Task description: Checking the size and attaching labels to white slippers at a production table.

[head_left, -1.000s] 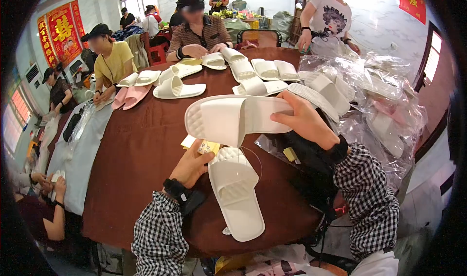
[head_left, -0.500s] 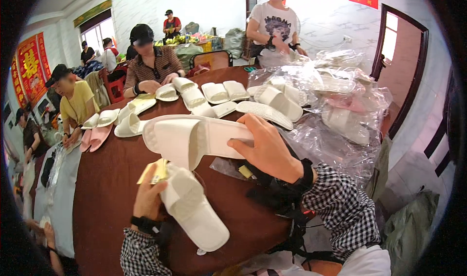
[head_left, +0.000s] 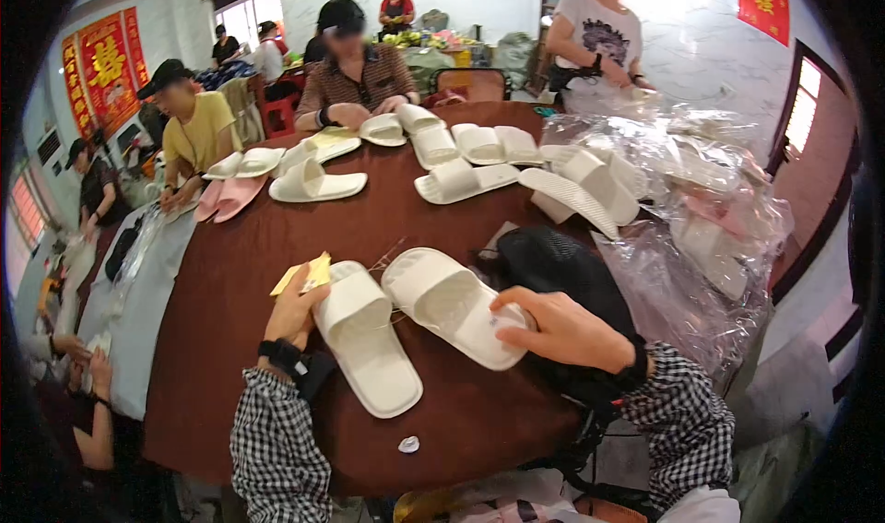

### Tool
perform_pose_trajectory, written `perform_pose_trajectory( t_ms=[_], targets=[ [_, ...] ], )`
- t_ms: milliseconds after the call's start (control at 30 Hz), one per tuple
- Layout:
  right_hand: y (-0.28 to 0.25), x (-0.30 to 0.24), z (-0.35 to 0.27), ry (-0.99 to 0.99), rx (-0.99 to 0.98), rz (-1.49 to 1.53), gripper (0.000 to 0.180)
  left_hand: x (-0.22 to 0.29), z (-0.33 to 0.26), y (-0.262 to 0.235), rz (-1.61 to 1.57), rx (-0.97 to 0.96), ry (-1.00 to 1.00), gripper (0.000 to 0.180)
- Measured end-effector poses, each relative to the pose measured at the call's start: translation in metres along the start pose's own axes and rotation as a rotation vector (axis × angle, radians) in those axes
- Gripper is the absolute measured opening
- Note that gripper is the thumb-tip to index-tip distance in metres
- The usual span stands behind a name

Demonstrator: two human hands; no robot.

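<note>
Two white open-toe slippers are in front of me, side by side above the brown table (head_left: pixel 230 357). My left hand (head_left: pixel 293 313) is closed at the toe end of the left slipper (head_left: pixel 383 368), with a small yellow sheet (head_left: pixel 304 276) also held at the fingers. Its sole slants down toward me on the right. The right slipper (head_left: pixel 461 325) points its toe to the upper left, and my right hand (head_left: pixel 567 331) grips its heel with thumb on top. A thin thread shows between the two straps. Whether either slipper touches the table I cannot tell.
Several white slippers (head_left: pixel 318 184) and a pink pair (head_left: pixel 230 198) line the far side. Plastic-wrapped slippers (head_left: pixel 701 182) pile up at the right, beside a black bag (head_left: pixel 558 265). A small white round piece (head_left: pixel 408 445) lies near me. Other people sit or stand around.
My right hand has brought its slipper down and nearer the left one, turning its heel toward me. The left slipper has shifted up slightly in view. My view has turned left.
</note>
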State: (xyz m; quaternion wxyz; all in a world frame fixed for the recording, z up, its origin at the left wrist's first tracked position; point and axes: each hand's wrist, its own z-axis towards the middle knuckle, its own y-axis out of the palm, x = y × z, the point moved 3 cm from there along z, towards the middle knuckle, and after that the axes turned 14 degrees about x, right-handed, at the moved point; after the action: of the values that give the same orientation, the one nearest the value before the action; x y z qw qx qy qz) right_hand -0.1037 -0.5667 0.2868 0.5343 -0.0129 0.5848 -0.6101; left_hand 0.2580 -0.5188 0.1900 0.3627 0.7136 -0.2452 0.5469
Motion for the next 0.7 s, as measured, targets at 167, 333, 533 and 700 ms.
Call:
perform_pose_trajectory(
  t_ms=[167, 333, 533, 700],
  targets=[
    [0.006, -0.010, -0.006, -0.049, -0.397, 0.091, 0.034, 0.000, -0.001, -0.001, -0.060, 0.008, -0.004, 0.077],
    [-0.049, -0.017, 0.009, -0.116, 0.047, 0.057, 0.026, 0.001, -0.009, 0.014, 0.115, -0.021, 0.124, 0.074],
    [-0.165, -0.031, -0.036, 0.058, 0.594, -0.089, 0.026, -0.006, 0.006, -0.010, 0.059, -0.038, 0.133, 0.073],
    [-0.206, 0.068, -0.089, 0.234, 0.398, -0.630, 0.036, -0.011, 0.012, -0.014, 0.023, -0.047, 0.085, 0.071]
  ],
)
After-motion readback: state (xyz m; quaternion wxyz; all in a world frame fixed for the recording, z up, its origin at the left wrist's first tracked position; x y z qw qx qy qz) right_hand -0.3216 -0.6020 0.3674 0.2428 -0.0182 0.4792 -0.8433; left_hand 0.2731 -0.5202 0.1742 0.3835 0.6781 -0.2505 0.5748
